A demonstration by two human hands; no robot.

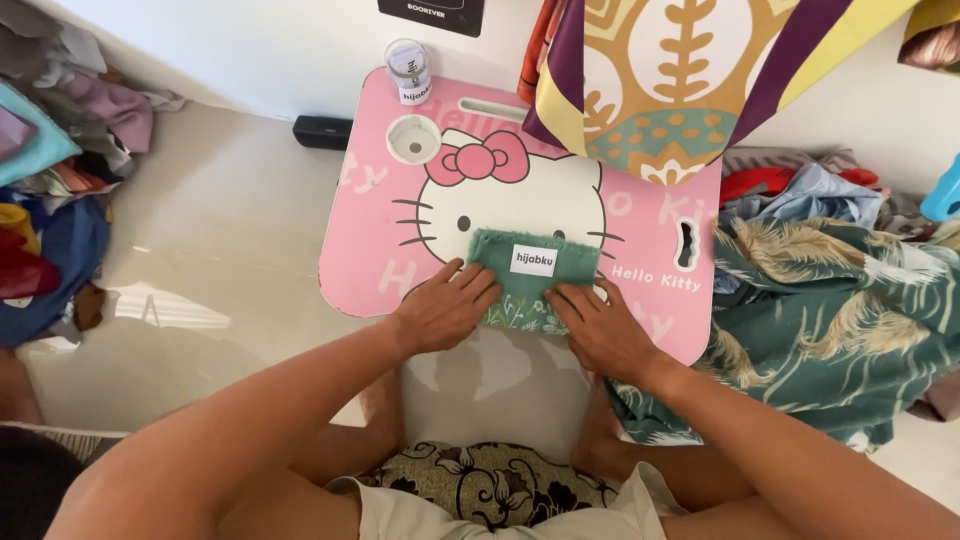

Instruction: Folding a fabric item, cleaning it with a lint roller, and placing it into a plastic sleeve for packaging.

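Observation:
A small folded green cloth [525, 285] with a white label and a floral edge lies on a pink lap table [370, 250] printed with a cartoon cat. My left hand [440, 308] presses flat on the cloth's left side, fingers spread. Flat on its lower right corner rests my right hand [600, 330]. Both hands lie on top of the cloth rather than gripping it. I sit on the floor with my legs under the table.
A clear roll of stickers [408, 70] stands at the table's back left beside a round cup recess [413, 138]. A green feather-print cloth [830, 320] lies at right. Cloth piles [50, 170] lie at left. A patterned fabric [680, 80] hangs above the table's back right.

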